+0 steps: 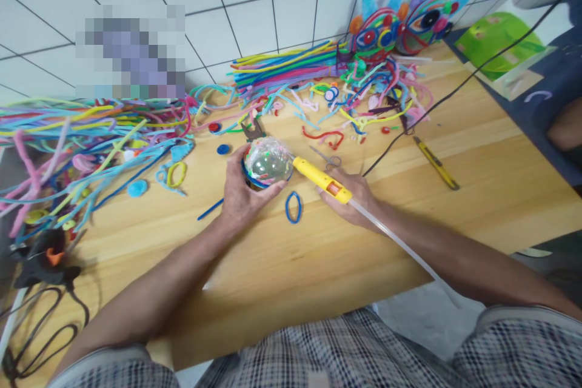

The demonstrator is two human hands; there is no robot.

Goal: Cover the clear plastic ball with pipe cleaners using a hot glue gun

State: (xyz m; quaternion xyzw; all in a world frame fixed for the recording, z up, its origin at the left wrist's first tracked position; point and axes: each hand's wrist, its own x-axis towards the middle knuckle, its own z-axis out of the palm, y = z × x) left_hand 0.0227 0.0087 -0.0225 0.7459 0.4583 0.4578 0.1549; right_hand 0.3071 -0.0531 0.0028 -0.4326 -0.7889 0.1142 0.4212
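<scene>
While the left hand [240, 192] cups the ball [268, 163], the right [357, 200] is near.

A light-brown, wood-grain rectangular table [282, 267] stands before a far wall of white, dark-jointed tiles [218, 12], with pale grey floor [404, 316] visible past its near edge.

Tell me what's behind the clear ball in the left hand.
Just beyond the clear ball, part of a dark tool, apparently pliers, shows on the table. Its remainder and whatever lies directly beneath the ball are mostly covered by the ball and left hand.
</scene>
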